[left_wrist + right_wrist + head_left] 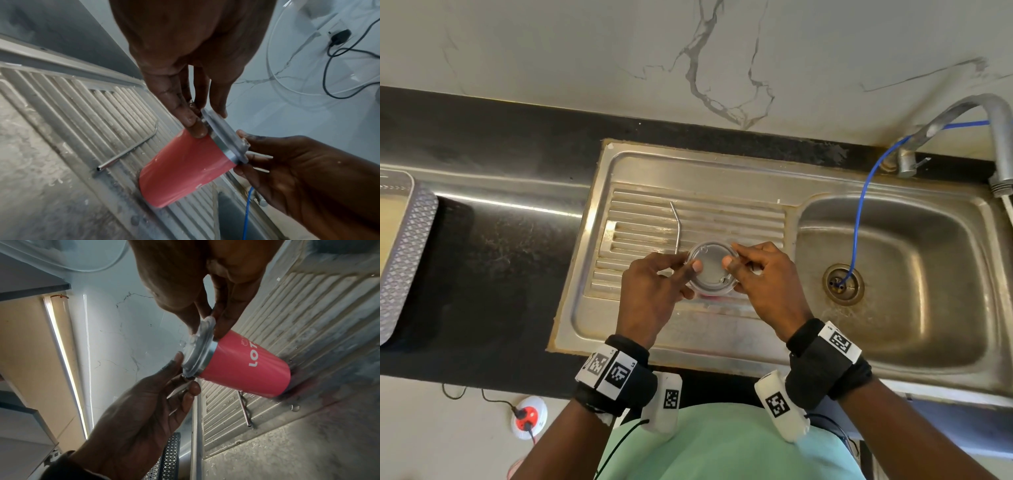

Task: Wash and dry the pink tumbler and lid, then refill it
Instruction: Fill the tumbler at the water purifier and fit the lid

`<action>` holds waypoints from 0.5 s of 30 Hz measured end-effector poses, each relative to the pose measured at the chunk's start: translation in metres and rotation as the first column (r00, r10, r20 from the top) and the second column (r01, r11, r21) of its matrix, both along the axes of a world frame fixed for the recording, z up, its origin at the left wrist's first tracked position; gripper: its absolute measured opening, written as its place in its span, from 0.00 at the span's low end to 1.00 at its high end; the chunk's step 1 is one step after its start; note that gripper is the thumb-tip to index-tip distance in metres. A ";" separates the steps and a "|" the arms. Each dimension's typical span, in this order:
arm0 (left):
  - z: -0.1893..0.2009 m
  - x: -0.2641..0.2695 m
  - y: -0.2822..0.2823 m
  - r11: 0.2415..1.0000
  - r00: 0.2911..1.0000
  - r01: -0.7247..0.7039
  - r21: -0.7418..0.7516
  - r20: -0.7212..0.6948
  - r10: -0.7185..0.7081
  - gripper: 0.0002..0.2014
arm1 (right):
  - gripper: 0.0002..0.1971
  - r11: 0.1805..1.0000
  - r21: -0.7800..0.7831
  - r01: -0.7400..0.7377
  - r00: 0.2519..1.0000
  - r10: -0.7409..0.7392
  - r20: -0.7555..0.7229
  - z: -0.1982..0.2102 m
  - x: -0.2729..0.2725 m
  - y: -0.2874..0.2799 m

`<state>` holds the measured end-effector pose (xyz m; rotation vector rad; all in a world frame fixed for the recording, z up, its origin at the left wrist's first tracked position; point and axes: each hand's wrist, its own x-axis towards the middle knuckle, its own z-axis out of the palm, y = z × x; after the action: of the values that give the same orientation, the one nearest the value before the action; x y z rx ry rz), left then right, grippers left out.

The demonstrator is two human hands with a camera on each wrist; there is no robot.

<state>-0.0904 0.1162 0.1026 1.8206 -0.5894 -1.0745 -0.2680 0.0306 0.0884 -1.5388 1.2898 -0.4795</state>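
Note:
The pink tumbler (pixel 180 170) (pixel 246 368) stands upright on the ribbed steel drainboard (pixel 722 212). From above, only its clear round lid (pixel 711 267) (pixel 224 138) (pixel 197 353) shows. My left hand (pixel 654 291) pinches the lid's left rim, thumb on top and fingers under the edge. My right hand (pixel 763 277) pinches the right rim the same way. A bent metal straw (pixel 677 222) (pixel 127 151) (pixel 244 408) lies on the drainboard ribs, just left of the tumbler.
The sink basin (pixel 893 274) is to the right, with a blue hose (pixel 859 212) running into its drain and a tap (pixel 962 116) above. A patterned grey tray (pixel 407 253) sits on the dark counter at far left.

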 end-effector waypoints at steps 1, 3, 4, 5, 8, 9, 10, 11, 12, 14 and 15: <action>-0.001 0.001 0.000 1.000 1.000 -0.008 0.007 -0.013 0.008 0.20 | 0.23 1.000 0.004 -0.001 1.000 0.001 -0.002 0.000 0.000 0.000; -0.002 0.002 0.000 1.000 1.000 -0.011 0.019 -0.025 0.011 0.20 | 0.23 1.000 0.006 -0.005 1.000 0.005 -0.012 0.000 0.000 -0.001; -0.002 0.002 0.000 1.000 1.000 -0.005 0.022 -0.020 0.005 0.21 | 0.23 1.000 0.008 -0.007 1.000 0.007 -0.015 0.000 0.000 -0.002; -0.001 0.003 0.000 1.000 1.000 0.006 0.022 -0.005 -0.006 0.20 | 0.23 1.000 0.006 -0.008 1.000 0.008 -0.016 0.001 0.000 -0.002; -0.003 0.008 -0.003 0.996 0.994 0.086 0.019 0.062 -0.087 0.17 | 0.22 1.000 -0.019 -0.021 0.999 0.020 -0.036 0.002 0.001 -0.003; -0.003 0.010 -0.002 0.993 0.990 0.116 0.020 0.083 -0.117 0.16 | 0.22 0.999 -0.027 -0.025 0.999 0.024 -0.047 0.003 0.002 -0.002; -0.005 0.013 -0.001 0.991 0.986 0.135 0.015 0.093 -0.136 0.15 | 0.21 0.999 -0.038 -0.029 0.998 0.026 -0.053 0.005 0.003 -0.001; -0.008 0.017 -0.001 0.991 0.986 0.133 0.017 0.097 -0.134 0.18 | 0.21 0.998 -0.056 -0.029 0.998 0.026 -0.053 0.006 0.004 0.001; -0.013 0.020 -0.002 0.993 0.990 0.111 0.027 0.087 -0.113 0.23 | 0.21 0.997 -0.073 -0.029 0.998 0.024 -0.057 0.006 0.004 0.001; -0.030 0.025 -0.007 0.987 0.983 0.108 0.118 0.137 -0.124 0.27 | 0.20 0.993 -0.114 -0.042 0.995 0.031 -0.097 0.007 0.003 0.001; -0.040 0.027 -0.009 0.967 0.956 0.153 0.202 0.219 -0.197 0.25 | 0.20 0.990 -0.130 -0.056 0.992 0.041 -0.119 0.008 0.002 0.001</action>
<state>-0.0633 0.1071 0.0622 2.1079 -0.8315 -1.0625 -0.2655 0.0318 0.0964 -1.7270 1.3277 -0.4582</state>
